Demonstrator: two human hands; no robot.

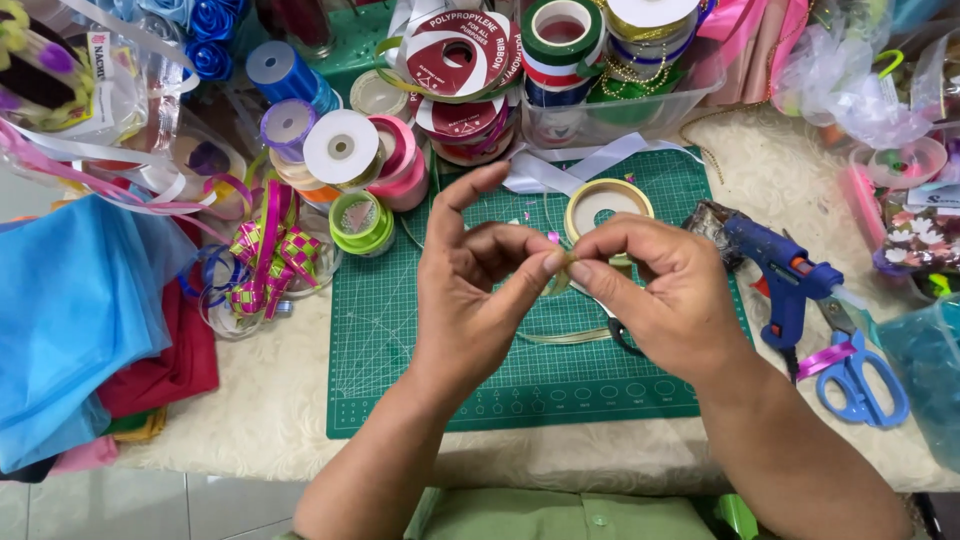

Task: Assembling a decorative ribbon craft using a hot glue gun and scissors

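- Hands meet above a green cutting mat (400, 330): the left hand (470, 300) and the right hand (660, 290) pinch, thumb to forefinger, a small piece of gold ribbon (562, 268) between them.
- Both pinches are closed tight on the ribbon; the left index finger sticks up free, away from the pinch.
- Just behind the pinch lies a gold ribbon spool (607, 203); a loose strand of the same ribbon trails on the mat below the hands.
- Right of the right hand rests a blue glue gun (780, 270), and nearer the person than that, blue scissors (855, 385).
- Left of the left hand sit a green ribbon roll (360, 222) and a pink woven ribbon piece (268, 255).
- Blue cloth (70, 310) lies far left.
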